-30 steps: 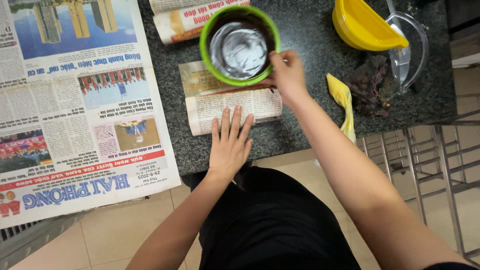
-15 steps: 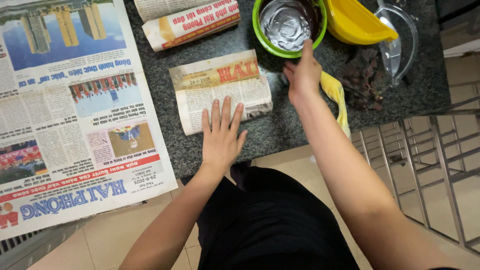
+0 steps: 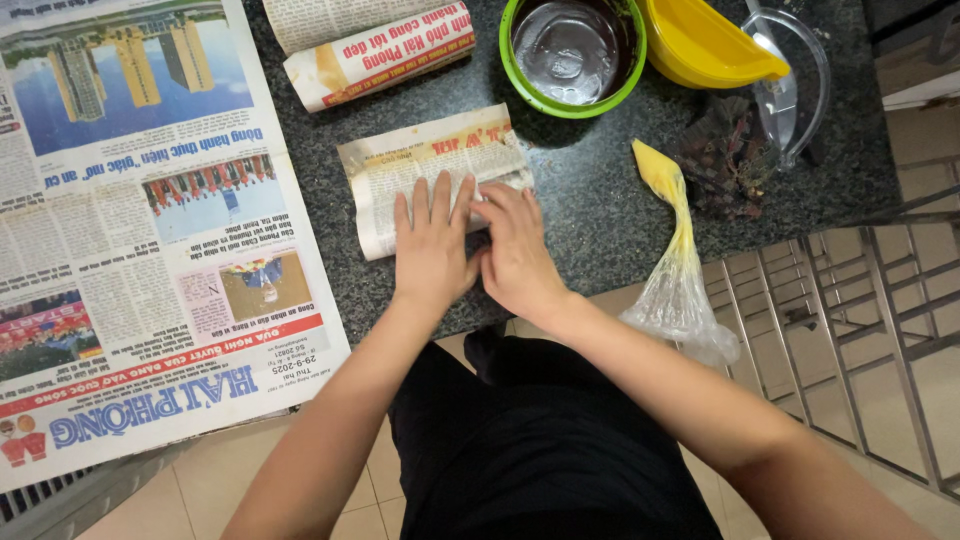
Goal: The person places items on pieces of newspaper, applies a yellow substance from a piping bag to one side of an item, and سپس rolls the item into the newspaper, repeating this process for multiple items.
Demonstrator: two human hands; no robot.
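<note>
The folded newspaper (image 3: 432, 180) lay flat on the dark speckled surface (image 3: 600, 215), close to its near edge and about midway along it. Both hands pressed on its near half: the left hand (image 3: 432, 245) lay palm down with fingers spread and straight, gripping nothing, and the right hand (image 3: 515, 250) lay just beside it, touching it, fingers flat on the paper's right end, also holding nothing. An open newspaper (image 3: 130, 230) covered the surface's left end and hung over the near edge. At the far edge sat a green bowl (image 3: 572, 55), with a yellow scoop (image 3: 705, 45) to its right and a rolled newspaper (image 3: 375, 50) to its left. A thin plastic bag (image 3: 675, 270) draped over the near edge.
</note>
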